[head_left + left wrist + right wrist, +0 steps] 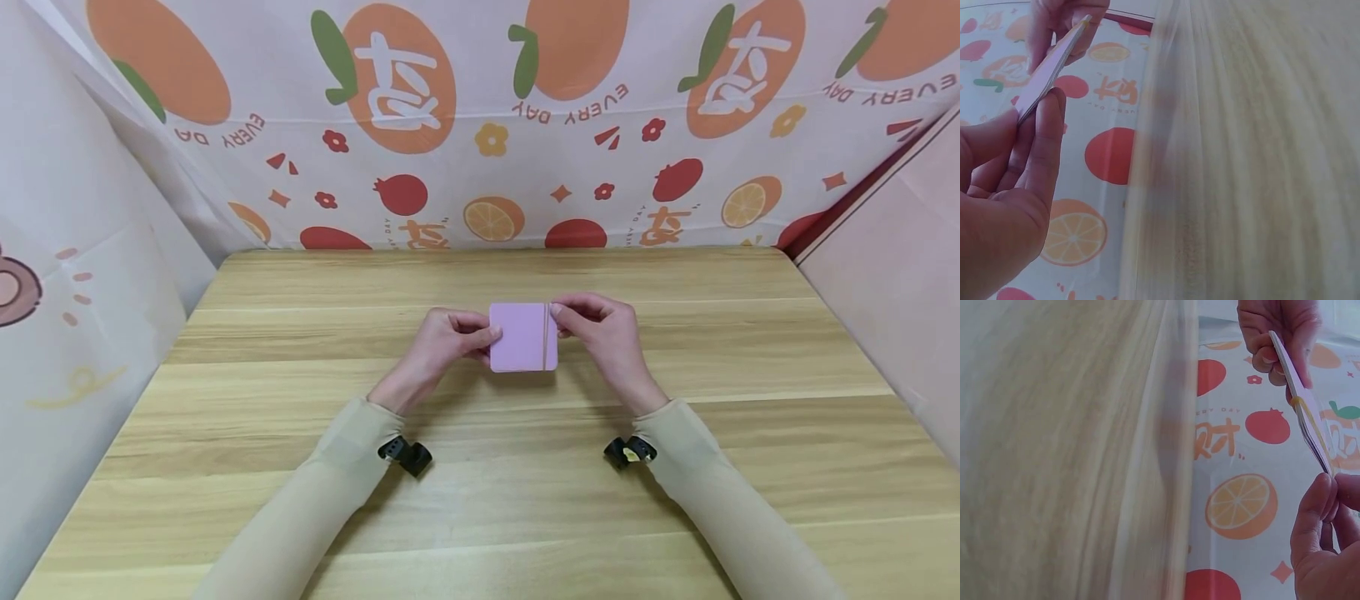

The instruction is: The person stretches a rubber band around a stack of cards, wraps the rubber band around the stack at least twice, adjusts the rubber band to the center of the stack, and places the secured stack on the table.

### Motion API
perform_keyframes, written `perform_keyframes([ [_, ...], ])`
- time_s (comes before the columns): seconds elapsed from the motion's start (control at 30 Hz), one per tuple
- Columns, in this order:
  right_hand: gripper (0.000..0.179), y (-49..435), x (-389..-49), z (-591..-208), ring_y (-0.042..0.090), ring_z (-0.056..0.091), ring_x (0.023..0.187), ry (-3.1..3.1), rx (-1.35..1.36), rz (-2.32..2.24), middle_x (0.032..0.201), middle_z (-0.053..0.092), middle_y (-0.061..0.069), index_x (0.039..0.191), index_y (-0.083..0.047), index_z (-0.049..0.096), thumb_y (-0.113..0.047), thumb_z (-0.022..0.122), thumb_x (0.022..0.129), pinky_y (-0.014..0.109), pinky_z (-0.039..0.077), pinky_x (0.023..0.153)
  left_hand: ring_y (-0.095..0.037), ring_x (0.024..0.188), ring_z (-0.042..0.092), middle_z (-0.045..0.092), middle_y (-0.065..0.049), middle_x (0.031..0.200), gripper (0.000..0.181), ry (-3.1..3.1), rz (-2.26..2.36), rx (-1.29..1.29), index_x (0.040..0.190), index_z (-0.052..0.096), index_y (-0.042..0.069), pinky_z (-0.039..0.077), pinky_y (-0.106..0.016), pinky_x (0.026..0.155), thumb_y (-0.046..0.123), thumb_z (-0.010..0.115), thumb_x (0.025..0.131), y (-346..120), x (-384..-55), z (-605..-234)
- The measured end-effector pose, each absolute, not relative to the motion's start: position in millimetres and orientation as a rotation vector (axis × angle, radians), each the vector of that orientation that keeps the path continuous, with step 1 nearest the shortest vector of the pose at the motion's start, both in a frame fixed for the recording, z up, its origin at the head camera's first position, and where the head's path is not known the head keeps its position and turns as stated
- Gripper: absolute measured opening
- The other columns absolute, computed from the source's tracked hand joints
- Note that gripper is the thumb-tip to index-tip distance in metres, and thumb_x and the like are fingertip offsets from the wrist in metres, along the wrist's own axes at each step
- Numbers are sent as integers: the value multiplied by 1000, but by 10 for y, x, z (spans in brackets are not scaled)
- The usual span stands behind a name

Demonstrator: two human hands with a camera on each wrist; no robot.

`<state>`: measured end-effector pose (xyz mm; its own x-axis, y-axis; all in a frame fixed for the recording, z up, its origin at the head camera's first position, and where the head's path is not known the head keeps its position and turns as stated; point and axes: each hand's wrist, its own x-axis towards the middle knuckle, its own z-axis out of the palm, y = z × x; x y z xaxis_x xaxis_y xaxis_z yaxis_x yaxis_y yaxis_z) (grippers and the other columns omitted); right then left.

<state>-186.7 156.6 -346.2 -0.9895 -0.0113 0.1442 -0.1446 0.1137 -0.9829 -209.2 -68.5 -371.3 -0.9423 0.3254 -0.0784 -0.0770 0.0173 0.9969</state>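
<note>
A thin, square pink pad [517, 337] with rounded corners is held above the table, between both hands. Several thin layers show along its edge [1304, 428] in the right wrist view. Near its right side runs a tan-yellow rubber band [545, 337], looped around it from top to bottom. My left hand [453, 335] pinches the pad's left edge, thumb on the front and fingers behind. With thumb and fingertips, my right hand [607, 333] pinches the upper right edge beside the band. Whether these fingertips also grip the band, I cannot tell.
A wood-grain table [495, 500] spreads beneath both hands. Behind it hangs a white cloth [465, 175] printed with fruit and flowers. Pale cloth [82, 208] also hangs at the left. Black wrist cameras [408, 456] are strapped over both sleeves.
</note>
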Motion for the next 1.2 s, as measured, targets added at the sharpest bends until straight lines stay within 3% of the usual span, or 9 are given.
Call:
perform_keyframes([
  [0.23,27,1613,-1983,-3632,14,63,77,-2256,148,2076,91,70,6,109,7,69,-13,72,91,39,57,77,-13,67,66,71,-10,81,19,2024,1997,267,104,68,-15,58,-33,67,-2,68,90,-671,-2071,-3694],
  [0.47,28,1637,-2030,-3717,15,60,78,-2302,157,2056,92,68,6,106,2,70,-21,74,90,30,56,70,-13,66,66,71,-10,80,19,2022,1983,296,103,68,-14,57,-29,65,-1,68,90,-660,-2060,-3705],
  [0.67,29,1638,-2029,-3720,17,59,79,-2362,176,2023,94,68,7,105,-2,72,-26,75,89,31,55,70,-13,67,65,71,-11,81,18,2040,1954,321,102,70,-13,57,-29,66,1,68,91,-660,-2041,-3700],
  [1.0,26,1628,-2044,-3728,15,58,77,-2371,160,2019,93,68,7,103,-1,73,-23,74,90,35,55,70,-14,68,66,72,-13,84,18,2008,1955,293,104,69,-13,58,-29,68,0,67,91,-614,-2040,-3699],
  [1.2,30,1637,-2030,-3726,15,58,83,-2352,151,2053,99,67,7,108,-1,71,-26,72,92,27,54,71,-14,67,65,71,-10,80,15,1998,1967,288,101,67,-14,57,-28,65,-2,65,91,-589,-2040,-3717],
])
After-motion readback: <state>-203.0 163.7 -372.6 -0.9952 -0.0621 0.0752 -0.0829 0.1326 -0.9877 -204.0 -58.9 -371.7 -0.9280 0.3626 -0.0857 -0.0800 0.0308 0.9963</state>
